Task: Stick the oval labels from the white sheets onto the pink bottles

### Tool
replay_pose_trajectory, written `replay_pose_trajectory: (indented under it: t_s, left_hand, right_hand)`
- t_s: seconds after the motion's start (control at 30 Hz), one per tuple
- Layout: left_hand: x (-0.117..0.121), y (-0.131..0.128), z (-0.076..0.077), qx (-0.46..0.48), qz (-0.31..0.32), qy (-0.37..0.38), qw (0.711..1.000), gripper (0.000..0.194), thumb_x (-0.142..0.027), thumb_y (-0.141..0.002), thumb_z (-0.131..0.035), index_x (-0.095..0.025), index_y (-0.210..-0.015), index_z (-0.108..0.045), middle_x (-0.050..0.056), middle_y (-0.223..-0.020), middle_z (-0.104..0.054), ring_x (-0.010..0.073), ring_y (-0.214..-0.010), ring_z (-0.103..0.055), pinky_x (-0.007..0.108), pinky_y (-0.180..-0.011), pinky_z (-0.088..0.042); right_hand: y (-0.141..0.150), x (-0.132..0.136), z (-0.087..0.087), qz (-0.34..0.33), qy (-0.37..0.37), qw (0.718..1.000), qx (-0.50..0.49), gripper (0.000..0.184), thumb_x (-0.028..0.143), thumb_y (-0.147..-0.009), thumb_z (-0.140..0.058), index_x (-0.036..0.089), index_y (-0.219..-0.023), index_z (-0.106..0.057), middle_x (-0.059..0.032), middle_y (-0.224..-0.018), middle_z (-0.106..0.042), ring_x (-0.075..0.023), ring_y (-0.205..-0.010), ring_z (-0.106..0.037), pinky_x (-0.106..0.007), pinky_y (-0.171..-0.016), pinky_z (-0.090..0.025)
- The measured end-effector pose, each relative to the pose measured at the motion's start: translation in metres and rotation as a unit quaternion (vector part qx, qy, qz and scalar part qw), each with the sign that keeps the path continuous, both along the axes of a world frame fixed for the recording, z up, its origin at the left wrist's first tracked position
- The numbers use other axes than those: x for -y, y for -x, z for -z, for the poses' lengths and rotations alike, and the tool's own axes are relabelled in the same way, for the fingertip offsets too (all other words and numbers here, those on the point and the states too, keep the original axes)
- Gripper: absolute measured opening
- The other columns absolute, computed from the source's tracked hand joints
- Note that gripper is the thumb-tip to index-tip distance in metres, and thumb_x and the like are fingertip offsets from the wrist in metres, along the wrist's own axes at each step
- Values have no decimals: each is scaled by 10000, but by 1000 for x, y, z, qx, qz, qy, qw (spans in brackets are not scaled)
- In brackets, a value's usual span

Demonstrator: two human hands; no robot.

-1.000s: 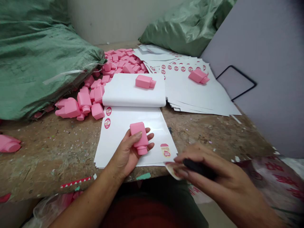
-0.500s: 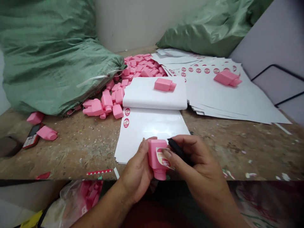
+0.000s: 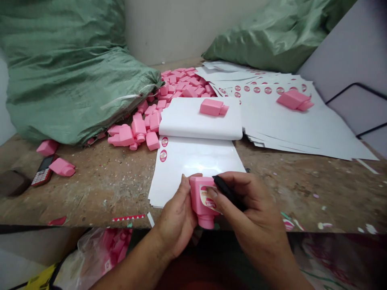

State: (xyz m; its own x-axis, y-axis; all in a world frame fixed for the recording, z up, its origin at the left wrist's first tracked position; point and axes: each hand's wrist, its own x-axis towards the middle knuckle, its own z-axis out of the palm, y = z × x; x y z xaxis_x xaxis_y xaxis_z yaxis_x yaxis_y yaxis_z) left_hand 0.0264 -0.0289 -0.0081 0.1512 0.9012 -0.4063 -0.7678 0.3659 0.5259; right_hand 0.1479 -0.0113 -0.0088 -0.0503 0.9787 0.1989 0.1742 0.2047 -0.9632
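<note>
Pink bottle [image 3: 196, 197] between left hand [image 3: 178, 220] and right hand [image 3: 256, 215], head view.
Left hand grips the bottle, its neck toward the person; right hand, curled around a black tool [image 3: 225, 190], has its thumb on a label [image 3: 206, 199] against the bottle's face. White sheets [image 3: 193, 161] lie on the counter [image 3: 99, 191] just beyond both hands; a heap of bottles [image 3: 189, 89] lies farther off.

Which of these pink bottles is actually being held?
The bottle between the left hand and right hand, with a label under the right thumb; no other visible bottle touches either hand.
</note>
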Motion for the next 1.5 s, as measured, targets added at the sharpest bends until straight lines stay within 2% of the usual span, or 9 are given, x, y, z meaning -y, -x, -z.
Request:
replay_pose_trajectory:
  t_s: [0.23, 0.43, 0.57, 0.73, 0.8, 0.97, 1.27, 1.4, 1.5]
  left_hand:
    - [2, 0, 3, -25, -18, -3, 1000, 365, -476, -884, -614, -170, -1083, -618, 81, -1106, -659, 240, -1207, -548, 353, -1072, -378]
    - [7, -1, 0, -82, 27, -31, 996, 310, -277, -866, -669, -201, -1152, -575, 57, -1096, -665, 201, -1092, -602, 313, -960, -426]
    - [6, 2, -1, -92, 31, -14, 995, 378, -254, -815, -712, -170, -1157, -574, 82, -1067, -666, 200, -983, -630, 314, -858, -480]
    - [8, 9, -3, -109, 74, 16, 991, 517, -163, -735, -749, -199, -1210, -550, 108, -1214, -620, 245, -1030, -625, 354, -811, -515]
    - [9, 10, -4, -114, 77, 19, 990, 569, -124, -693, -766, -211, -1212, -548, 92, -1199, -624, 225, -1021, -619, 339, -826, -508]
    - [13, 9, -4, -115, 86, -3, 990, 607, -104, -662, -773, -206, -1211, -536, 60, -1099, -636, 168, -945, -602, 291, -821, -490]
    - [19, 17, -8, -136, 102, 1, 985, 705, -72, -680, -749, -251, -1300, -466, 108, -1292, -605, 243, -1153, -585, 366, -909, -492]
    - [32, 44, -12, -173, 135, 20, 975, 856, -100, -627, -806, -293, -1371, -429, 131, -1311, -603, 289, -1149, -619, 419, -951, -487]
    - [73, 98, -19, -336, 154, 34, 928, 849, -203, -650, -822, -356, -1398, -451, 119, -1278, -641, 339, -1156, -621, 478, -965, -491]
  right_hand:
    - [-3, 2, 7, 1, -6, 1000, 31, 117, 262, -855, -670, 283, -954, -613, 46, -829, -666, -144, -739, -623, -252, -659, -496]
    - [-1, 3, 6, 23, -62, 990, 124, 118, 268, -878, -604, 260, -990, -638, 3, -832, -693, -184, -714, -643, -304, -651, -483]
    - [-9, -5, 2, 38, -103, 978, 176, 89, 306, -854, -598, 242, -872, -658, -30, -802, -671, -209, -730, -628, -328, -661, -473]
    - [-21, -13, 1, 26, 32, 997, 70, 149, 363, -833, -632, 235, -757, -615, 21, -670, -594, -151, -607, -546, -264, -558, -438]
    - [-20, -13, 2, 1, 67, 998, 14, 151, 371, -807, -657, 231, -768, -615, 22, -693, -601, -152, -628, -561, -255, -561, -457]
    - [-13, -13, 1, -64, 108, 992, -12, 152, 340, -742, -710, 219, -820, -660, 17, -730, -649, -155, -644, -598, -254, -575, -498]
    - [-17, -14, 9, -110, 170, 977, -67, 209, 383, -802, -671, 201, -891, -721, -21, -835, -708, -198, -753, -661, -308, -667, -546]
    - [-20, -11, 7, -55, 112, 992, -10, 244, 435, -764, -716, 212, -862, -718, -11, -784, -684, -199, -755, -629, -311, -684, -508]
    - [-37, -13, 4, -8, 84, 996, 7, 276, 475, -790, -689, 225, -905, -702, -12, -800, -667, -181, -731, -600, -285, -641, -481]
